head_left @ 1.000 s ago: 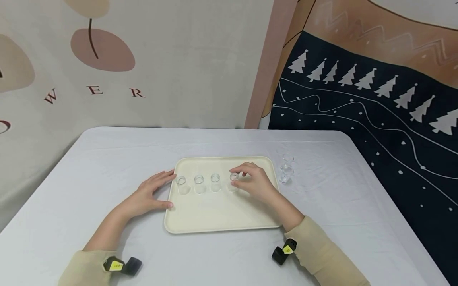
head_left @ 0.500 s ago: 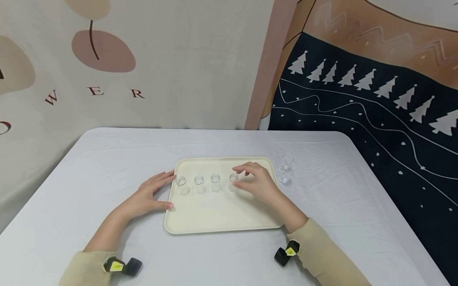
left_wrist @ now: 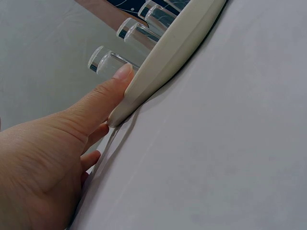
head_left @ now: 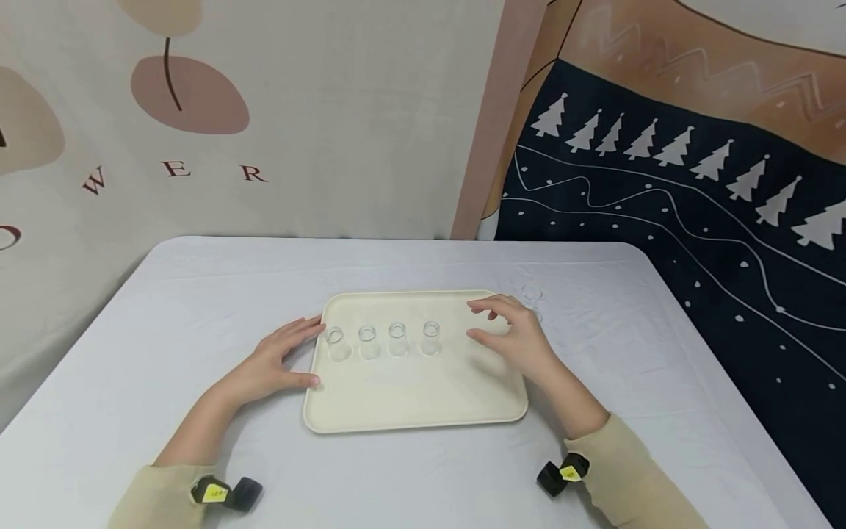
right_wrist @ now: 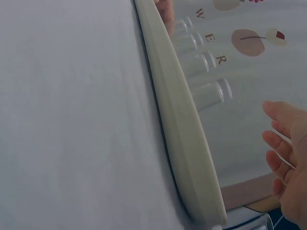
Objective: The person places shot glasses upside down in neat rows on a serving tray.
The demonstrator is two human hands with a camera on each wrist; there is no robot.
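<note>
Several small clear glasses stand in a row across a cream tray [head_left: 416, 397]; the rightmost glass [head_left: 431, 339] is nearest my right hand. That hand [head_left: 518, 338] hovers over the tray's right side, thumb and fingers apart with nothing between them. My left hand [head_left: 267, 367] rests against the tray's left edge, fingers stretched out and thumb spread, beside the leftmost glass [head_left: 339, 345]. In the left wrist view the thumb [left_wrist: 103, 98] touches the tray's rim. In the right wrist view the right hand [right_wrist: 292, 153] is apart from the glasses.
More clear glasses [head_left: 532, 292] stand on the table just right of the tray, partly hidden behind the right hand. A white cloth [head_left: 370, 477] covers the table. Patterned hangings [head_left: 370, 132] rise behind it.
My right hand has let go of the rightmost glass in the row and moved right, away from it. The glass stays upright on the tray. The left hand has not moved.
</note>
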